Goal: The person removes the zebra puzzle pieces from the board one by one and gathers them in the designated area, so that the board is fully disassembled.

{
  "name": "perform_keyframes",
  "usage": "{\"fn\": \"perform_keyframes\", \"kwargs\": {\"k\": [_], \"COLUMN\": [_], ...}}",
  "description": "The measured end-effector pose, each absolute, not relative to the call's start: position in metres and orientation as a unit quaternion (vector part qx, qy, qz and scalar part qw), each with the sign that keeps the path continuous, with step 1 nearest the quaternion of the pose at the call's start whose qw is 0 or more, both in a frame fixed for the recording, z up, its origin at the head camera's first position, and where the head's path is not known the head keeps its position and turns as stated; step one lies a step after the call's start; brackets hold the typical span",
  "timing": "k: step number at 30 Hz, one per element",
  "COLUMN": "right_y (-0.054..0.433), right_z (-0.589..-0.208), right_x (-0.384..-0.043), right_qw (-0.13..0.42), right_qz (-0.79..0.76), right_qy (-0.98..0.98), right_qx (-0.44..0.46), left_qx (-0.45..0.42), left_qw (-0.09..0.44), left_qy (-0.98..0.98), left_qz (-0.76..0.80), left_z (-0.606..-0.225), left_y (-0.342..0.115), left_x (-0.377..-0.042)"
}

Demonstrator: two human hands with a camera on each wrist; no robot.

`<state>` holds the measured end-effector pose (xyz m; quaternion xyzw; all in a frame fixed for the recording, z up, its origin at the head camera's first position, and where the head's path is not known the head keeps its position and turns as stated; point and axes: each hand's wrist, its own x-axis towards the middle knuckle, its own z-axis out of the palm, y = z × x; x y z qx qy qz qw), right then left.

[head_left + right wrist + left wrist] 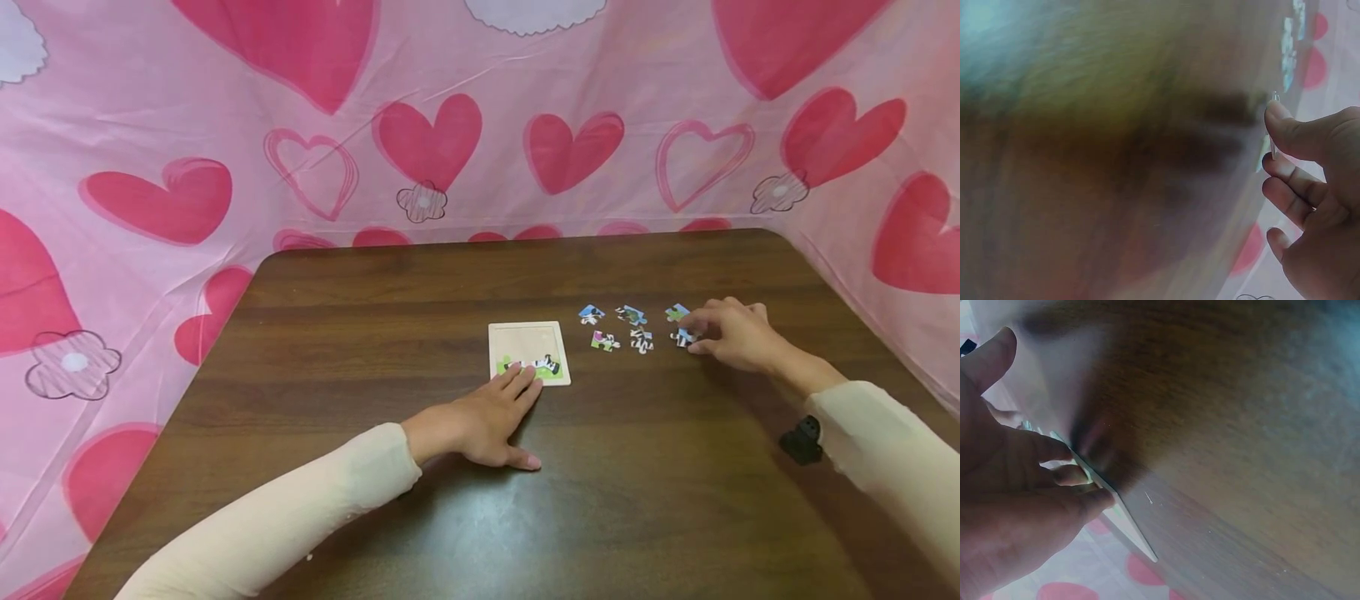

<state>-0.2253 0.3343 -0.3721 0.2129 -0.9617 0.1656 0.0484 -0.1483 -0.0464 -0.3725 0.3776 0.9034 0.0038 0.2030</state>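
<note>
My left hand (491, 417) lies with fingers spread, fingertips resting on the near edge of a square wooden puzzle board (525, 337). Zebra-striped and green pieces fill the near strip of that board, partly hidden by the fingers; bare wood shows above them. In the left wrist view the board (1129, 526) appears edge-on under the fingertips. To the right, my right hand (731, 335) pinches a blue and striped puzzle piece (682, 337) between thumb and fingers. The right wrist view shows this piece (1274, 147) as a thin edge. Just behind it lies a green and blue piece (677, 312).
Between the board and my right hand, several loose pieces lie apart, among them a blue-edged one (591, 314), a pink and green one (604, 341) and a striped one (641, 340). The dark wooden table (360, 333) ends at a pink heart-patterned cloth (495, 208).
</note>
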Motion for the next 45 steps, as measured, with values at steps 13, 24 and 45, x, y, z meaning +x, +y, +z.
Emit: {"fn": "perform_keyframes", "kwargs": {"k": [13,24,45], "right_y": [0.338,0.323,0.266], "right_z": [-0.376,-0.370,-0.365], "right_x": [-0.223,-0.227,-0.235], "right_qw": [0.043,0.078,0.080], "right_qz": [0.148,0.159,0.196], "right_qy": [-0.964,-0.952,-0.931], "right_qx": [0.219,0.251,0.296], "left_qx": [0.373,0.364,0.370], "left_qw": [0.205,0.200,0.222], "left_qy": [0.905,0.909,0.902], "left_qz": [0.013,-0.034,-0.036], "left_z": [-0.372,-0.364,-0.362], "left_y": [-0.047,-0.041,-0.045], "left_x": [-0.148,-0.147,-0.148]}}
